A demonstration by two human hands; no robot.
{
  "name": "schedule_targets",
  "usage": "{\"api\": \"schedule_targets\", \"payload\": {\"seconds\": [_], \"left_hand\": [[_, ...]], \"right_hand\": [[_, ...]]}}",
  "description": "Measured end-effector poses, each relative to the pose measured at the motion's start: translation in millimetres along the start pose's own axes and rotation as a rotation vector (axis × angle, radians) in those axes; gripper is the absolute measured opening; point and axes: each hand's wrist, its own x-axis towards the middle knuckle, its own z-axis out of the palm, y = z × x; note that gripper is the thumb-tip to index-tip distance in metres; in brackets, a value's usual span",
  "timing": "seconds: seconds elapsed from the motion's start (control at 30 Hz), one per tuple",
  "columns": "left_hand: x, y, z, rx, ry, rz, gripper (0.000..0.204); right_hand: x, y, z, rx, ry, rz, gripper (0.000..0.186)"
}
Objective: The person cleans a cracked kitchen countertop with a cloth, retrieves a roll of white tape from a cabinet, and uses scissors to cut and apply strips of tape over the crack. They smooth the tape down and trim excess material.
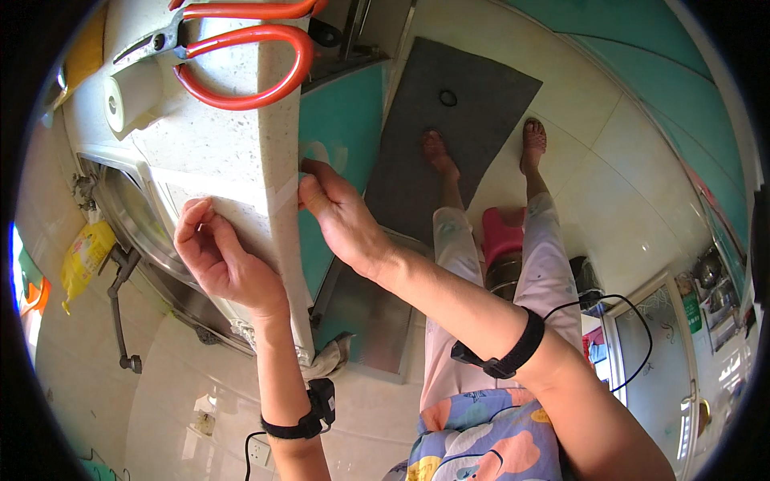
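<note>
A pale, see-through strip of tape [282,195] bends over the front edge of the speckled white counter [228,160]. My right hand [346,216] pinches it at that edge, thumb on the counter side; the other fingertips are partly hidden. A loose pale curl [325,152] shows just beyond these fingers. My left hand [228,260] hovers over the counter nearer the sink, its fingers curled toward the thumb, and nothing shows in it. Farther off on the counter lie a white roll [135,94], apparently tape, and red-handled scissors [241,68].
The metal sink [144,216] is set in the counter at the left, with a yellow packet [87,256] beyond it. Teal cabinet doors [345,120] front the counter. A dark mat [449,120] lies on the tiled floor, and a pink stool [503,228] stands by my legs.
</note>
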Motion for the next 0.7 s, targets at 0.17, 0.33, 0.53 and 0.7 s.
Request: {"api": "schedule_targets", "payload": {"seconds": [0.17, 0.33, 0.53, 0.7], "left_hand": [[1, 8, 0, 0.198, -0.227, 0.156, 0.038], [12, 8, -3, 0.110, -0.315, 0.048, 0.046], [24, 14, -1, 0.152, -0.276, -0.060, 0.009], [2, 32, -5, 0.446, -0.224, 0.485, 0.025]], "right_hand": [[-4, -17, -1, 0.025, 0.055, 0.074, 0.043], [-1, -21, -4, 0.126, 0.059, 0.277, 0.041], [-7, -34, 9, 0.175, 0.153, 0.353, 0.043], [-3, -32, 12, 0.228, 0.187, 0.327, 0.041]]}}
